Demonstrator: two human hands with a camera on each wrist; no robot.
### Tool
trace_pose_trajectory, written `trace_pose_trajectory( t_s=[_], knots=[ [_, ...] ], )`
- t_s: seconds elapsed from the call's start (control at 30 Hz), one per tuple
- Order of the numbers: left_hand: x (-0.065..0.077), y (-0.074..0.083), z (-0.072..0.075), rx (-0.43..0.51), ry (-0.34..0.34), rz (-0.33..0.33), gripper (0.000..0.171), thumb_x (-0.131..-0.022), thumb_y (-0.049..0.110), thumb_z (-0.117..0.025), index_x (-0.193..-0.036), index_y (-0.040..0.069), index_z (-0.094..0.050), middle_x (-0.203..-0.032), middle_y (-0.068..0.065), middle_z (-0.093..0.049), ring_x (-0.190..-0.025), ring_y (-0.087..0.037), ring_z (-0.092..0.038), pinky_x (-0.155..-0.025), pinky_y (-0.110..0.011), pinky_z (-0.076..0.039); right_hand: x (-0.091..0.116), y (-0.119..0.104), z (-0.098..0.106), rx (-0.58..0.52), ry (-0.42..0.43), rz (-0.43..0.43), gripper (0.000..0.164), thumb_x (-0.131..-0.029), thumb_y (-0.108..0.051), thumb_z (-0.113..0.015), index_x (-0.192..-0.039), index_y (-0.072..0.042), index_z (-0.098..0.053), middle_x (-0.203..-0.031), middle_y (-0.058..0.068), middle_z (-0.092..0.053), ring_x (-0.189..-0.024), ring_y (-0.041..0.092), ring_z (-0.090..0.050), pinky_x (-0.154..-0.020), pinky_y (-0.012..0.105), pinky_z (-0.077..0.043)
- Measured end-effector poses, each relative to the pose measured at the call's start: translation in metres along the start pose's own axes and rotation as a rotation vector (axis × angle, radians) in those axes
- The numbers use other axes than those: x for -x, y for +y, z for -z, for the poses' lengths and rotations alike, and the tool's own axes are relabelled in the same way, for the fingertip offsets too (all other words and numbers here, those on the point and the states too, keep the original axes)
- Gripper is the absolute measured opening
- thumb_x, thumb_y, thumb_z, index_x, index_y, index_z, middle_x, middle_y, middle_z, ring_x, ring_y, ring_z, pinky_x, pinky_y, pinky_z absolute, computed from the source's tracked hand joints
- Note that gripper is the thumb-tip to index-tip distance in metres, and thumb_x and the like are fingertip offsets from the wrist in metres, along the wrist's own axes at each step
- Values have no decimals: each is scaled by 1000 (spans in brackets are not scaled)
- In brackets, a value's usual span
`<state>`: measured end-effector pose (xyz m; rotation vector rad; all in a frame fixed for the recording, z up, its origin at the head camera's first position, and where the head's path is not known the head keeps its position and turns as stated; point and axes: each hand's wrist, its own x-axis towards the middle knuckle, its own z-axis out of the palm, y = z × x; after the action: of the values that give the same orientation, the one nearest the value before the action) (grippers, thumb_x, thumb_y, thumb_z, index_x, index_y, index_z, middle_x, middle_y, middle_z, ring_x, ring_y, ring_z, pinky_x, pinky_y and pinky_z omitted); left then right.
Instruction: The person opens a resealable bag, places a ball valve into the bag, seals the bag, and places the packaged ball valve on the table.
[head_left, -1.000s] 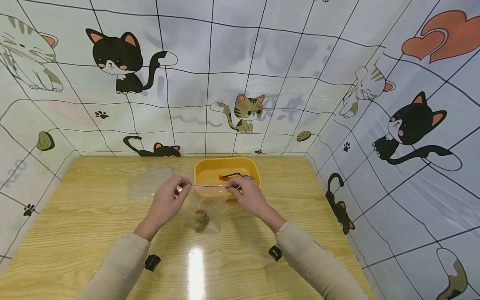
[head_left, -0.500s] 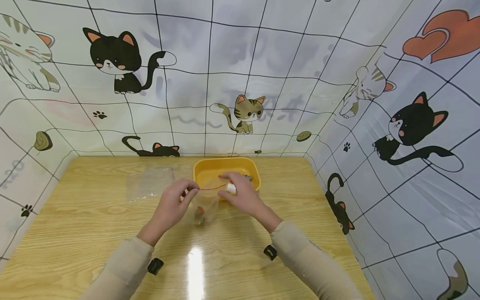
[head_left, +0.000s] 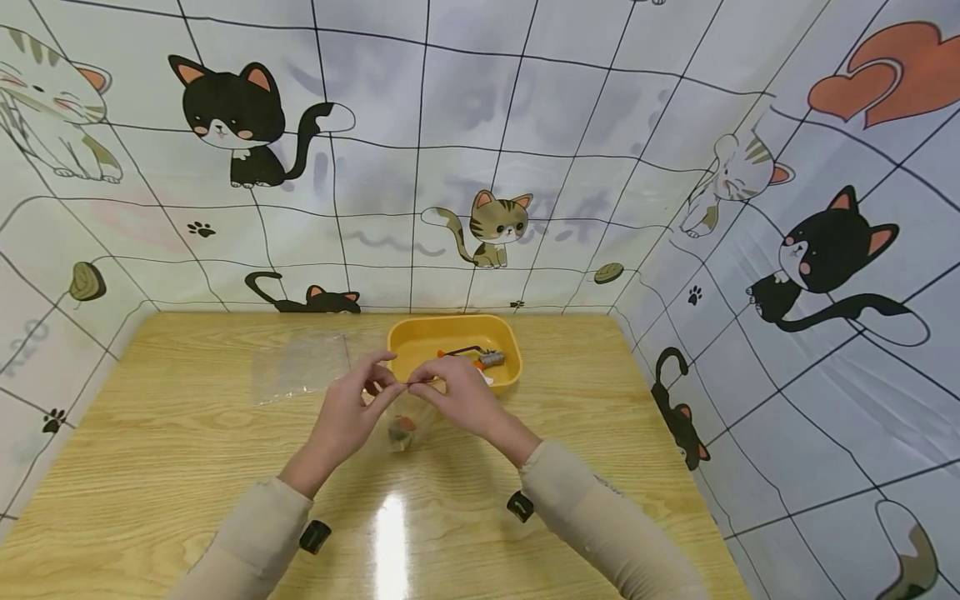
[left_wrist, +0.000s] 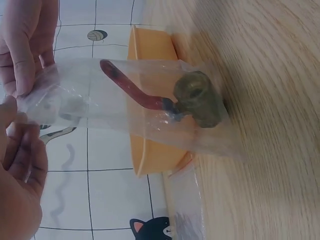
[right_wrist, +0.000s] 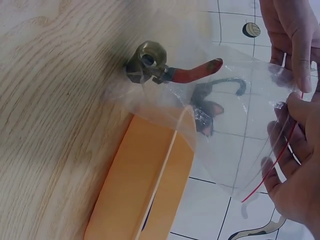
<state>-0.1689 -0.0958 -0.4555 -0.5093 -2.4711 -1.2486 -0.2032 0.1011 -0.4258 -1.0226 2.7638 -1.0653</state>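
Note:
A clear zip bag (right_wrist: 225, 145) with a red seal line hangs upright from both hands. Inside, at its bottom, lies a brass ball valve (left_wrist: 200, 100) with a red lever handle, close over the table. My left hand (head_left: 352, 414) pinches the bag's top edge between thumb and fingers. Right against it, my right hand (head_left: 465, 397) pinches the same edge, and the fingertips of the two hands meet. In the head view the hands cover most of the bag's mouth, while the valve (head_left: 401, 432) shows below them.
Just behind the hands stands a yellow plastic tray (head_left: 453, 324). It holds a grey cylindrical piece (head_left: 492, 359) with orange parts and a thin dark rod. Another clear bag (head_left: 300, 367) lies flat on the wooden table (head_left: 187, 450), left of the tray. A cat-print curtain (head_left: 375, 183) borders the back.
My right hand has moved left along the bag's top to meet the left hand. The red seal line, stretched straight between the hands before, is now mostly covered by fingers.

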Motion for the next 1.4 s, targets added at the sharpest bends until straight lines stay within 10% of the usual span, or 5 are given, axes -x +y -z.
trace_pose_trajectory(
  t_s=[0.27,0.7,1.4],
  knots=[
    [8,-9,-1,18,22,8,5,-90,24,-70,-93,19,-70,-90,8,-68,-82,-7,-61,-72,-33,-54,2,-2,-2,-27,25,-54,13,-93,-26,-66,-99,-18,-74,-95,-5,-73,-90,8,-65,-82,30,-54],
    [9,-4,-1,34,100,-149,8,-86,14,-74,-93,16,-74,-90,5,-67,-82,-6,-60,-67,-21,-49,4,-2,2,-67,3,-16,11,-93,-26,-66,-98,-19,-73,-94,-7,-72,-88,4,-63,-82,29,-54],
    [8,-7,-1,-67,39,-128,7,-88,20,-73,-94,19,-73,-96,8,-69,-95,-10,-61,-82,-35,-54,2,-3,-4,-49,2,29,7,-93,-23,-67,-93,-17,-70,-92,-6,-71,-86,5,-62,-80,23,-52]
  ],
)
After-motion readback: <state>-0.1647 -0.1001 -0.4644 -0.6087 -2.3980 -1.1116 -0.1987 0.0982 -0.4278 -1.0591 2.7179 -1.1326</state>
